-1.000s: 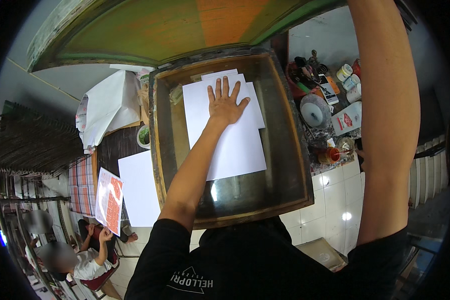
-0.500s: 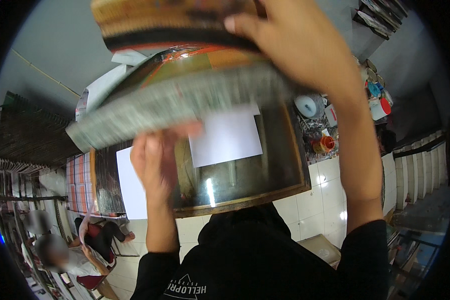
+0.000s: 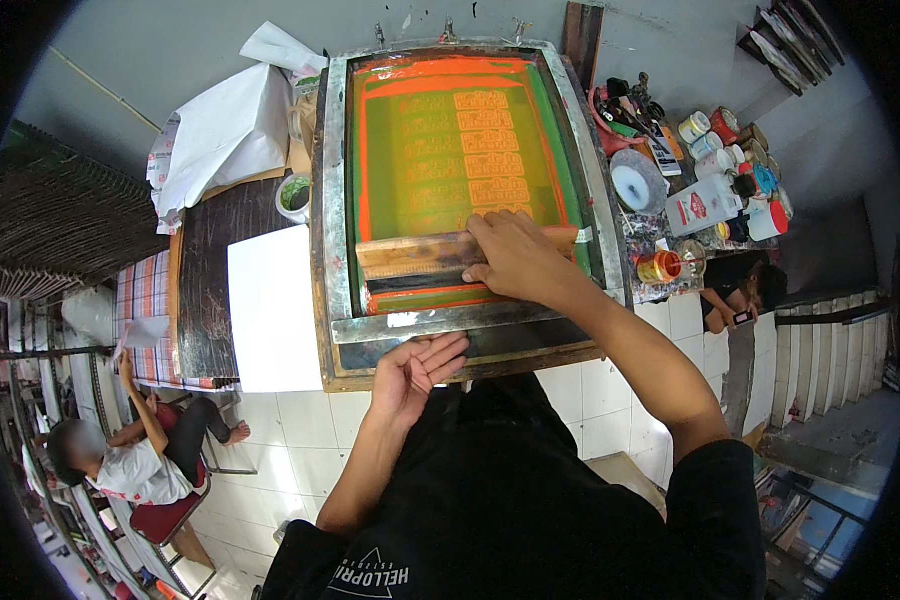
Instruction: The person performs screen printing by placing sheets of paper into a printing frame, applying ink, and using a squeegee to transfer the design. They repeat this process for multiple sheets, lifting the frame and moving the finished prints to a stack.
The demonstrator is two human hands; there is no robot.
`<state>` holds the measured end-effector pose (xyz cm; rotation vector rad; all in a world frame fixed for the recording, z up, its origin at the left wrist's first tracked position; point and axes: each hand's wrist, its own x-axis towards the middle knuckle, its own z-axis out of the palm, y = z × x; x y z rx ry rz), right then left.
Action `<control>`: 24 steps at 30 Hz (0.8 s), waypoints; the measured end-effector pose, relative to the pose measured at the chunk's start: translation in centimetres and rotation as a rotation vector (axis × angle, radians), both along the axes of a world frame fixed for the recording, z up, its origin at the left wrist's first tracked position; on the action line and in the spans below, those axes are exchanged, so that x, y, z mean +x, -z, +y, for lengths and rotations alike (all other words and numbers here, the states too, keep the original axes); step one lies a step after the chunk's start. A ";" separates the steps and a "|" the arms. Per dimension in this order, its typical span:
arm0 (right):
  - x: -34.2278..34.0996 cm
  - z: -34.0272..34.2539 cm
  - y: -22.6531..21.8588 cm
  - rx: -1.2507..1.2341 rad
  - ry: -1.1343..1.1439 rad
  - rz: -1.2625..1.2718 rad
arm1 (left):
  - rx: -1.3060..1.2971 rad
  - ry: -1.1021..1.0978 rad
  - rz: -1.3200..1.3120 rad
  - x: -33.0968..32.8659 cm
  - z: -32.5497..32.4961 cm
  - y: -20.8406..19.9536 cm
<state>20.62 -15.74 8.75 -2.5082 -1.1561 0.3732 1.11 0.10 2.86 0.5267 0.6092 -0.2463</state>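
A screen-printing frame (image 3: pixel 336 190) with grey metal sides lies flat on the glass-topped table in front of me. Its yellow-green mesh (image 3: pixel 415 150) carries rows of printed pattern and orange ink along its edges. Across the near end of the mesh rests a wooden squeegee (image 3: pixel 410 258) with a dark blade. My right hand (image 3: pixel 518 258) grips its handle, thumb on the near side. Just under the frame's front bar, my left hand (image 3: pixel 420 372) is turned palm up, fingers stretched out and holding nothing. Whatever lies beneath the mesh is hidden.
White paper (image 3: pixel 275 310) lies left of the frame, near a cup of green ink (image 3: pixel 294 196). Ink jars and bottles (image 3: pixel 705 205) crowd the right side, with an open orange-red jar (image 3: pixel 658 267) nearest. One person (image 3: pixel 145 480) sits at left, another (image 3: pixel 740 290) at right.
The raised frame has come down flat, covering the white sheet on the glass. My right hand has brought the squeegee down and nearer, onto the mesh. My left hand has moved toward me.
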 end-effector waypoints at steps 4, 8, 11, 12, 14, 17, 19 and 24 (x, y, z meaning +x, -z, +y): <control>0.5 0.7 -0.4 -0.009 -0.013 0.014 | 0.025 0.061 0.008 -0.1 0.5 0.4; -0.4 0.2 -2.7 0.103 -0.026 -0.083 | -0.011 0.080 -0.006 0.0 0.9 0.3; -1.4 -0.5 -1.0 0.001 -0.029 -0.027 | -0.012 0.089 -0.001 0.2 1.1 0.4; -1.8 -0.5 -0.6 0.022 -0.028 -0.070 | -0.009 0.081 0.007 0.2 1.1 0.4; -2.9 -0.9 0.0 0.063 -0.026 -0.155 | -0.026 0.073 0.024 -0.1 0.6 1.0; -3.9 -0.5 0.7 0.055 -0.015 -0.264 | -0.034 0.071 0.086 -0.1 0.8 1.6; -3.1 -0.1 0.9 0.032 -0.018 -0.327 | -0.008 0.067 0.123 0.2 0.7 0.8; 2.3 1.9 1.3 0.026 0.002 -0.446 | 0.024 0.142 0.122 0.0 1.2 1.5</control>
